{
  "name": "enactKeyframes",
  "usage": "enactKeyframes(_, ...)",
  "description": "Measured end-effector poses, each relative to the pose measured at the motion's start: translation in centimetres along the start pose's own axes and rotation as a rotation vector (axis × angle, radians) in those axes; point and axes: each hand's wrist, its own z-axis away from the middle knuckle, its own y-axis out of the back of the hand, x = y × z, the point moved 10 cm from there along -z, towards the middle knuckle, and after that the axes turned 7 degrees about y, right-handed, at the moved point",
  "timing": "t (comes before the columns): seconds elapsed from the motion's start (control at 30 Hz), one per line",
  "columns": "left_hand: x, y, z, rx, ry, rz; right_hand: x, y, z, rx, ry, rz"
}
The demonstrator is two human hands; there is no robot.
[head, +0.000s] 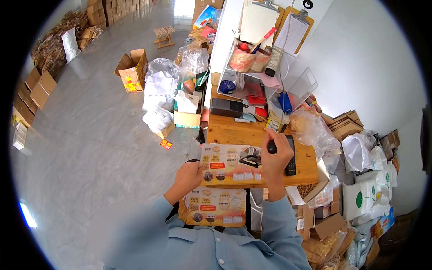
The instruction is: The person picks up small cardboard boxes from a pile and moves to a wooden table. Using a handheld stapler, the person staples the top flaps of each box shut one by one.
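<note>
My left hand (187, 176) grips the left edge of a stack of printed sheets (216, 175), which lies over the front of the wooden desk (233, 133). Over the stack's right part, my right hand (277, 155) is closed around the black knob (271, 147) of what looks like a metal hand stamp (251, 157). Its metal frame is tilted above the top sheet; whether it touches is unclear. A second stack of similar sheets (216, 207) rests on my lap, against my blue shirt. Just right of my right hand lies a black handheld device with keys (290, 158).
A dark grey box-shaped device (226, 107) and a wire-and-plastic desk rack (249, 79) stand at the back. Plastic bags (312, 130) and cartons (325, 226) crowd the right side. An open carton (133, 72), white bags (160, 91) and a wooden stool (164, 35) stand on the floor.
</note>
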Motion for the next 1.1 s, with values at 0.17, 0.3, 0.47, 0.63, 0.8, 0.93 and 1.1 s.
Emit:
enactKeyframes(0.17,-0.5,2.4,1.0,-0.033,0.066,0.102,0.6,0.6,-0.3,0.032,-0.020,0.033)
enactKeyframes(0.3,-1.2,1.7,1.0,-0.042,0.030,0.178,0.8,0.9,-0.8,0.076,0.001,0.026)
enactKeyframes(0.47,-1.1,0.5,0.6,0.004,-0.021,0.153,0.8,1.3,-0.8,0.082,-0.001,0.025)
enactKeyframes(0.63,-2.2,-1.4,-0.2,0.028,0.013,0.268,1.0,1.6,-0.3,0.068,-0.014,0.022)
enactKeyframes(0.8,-1.7,-0.6,0.3,-0.014,0.070,0.291,1.6,1.6,0.2,0.039,-0.053,0.046)
enactKeyframes(0.93,-1.9,0.2,0.2,-0.013,0.063,0.215,1.9,1.6,0.6,0.041,-0.058,0.032)
enactKeyframes(1.1,-1.7,-0.2,0.5,0.014,0.046,0.204,2.2,1.4,1.5,0.010,-0.066,0.051)
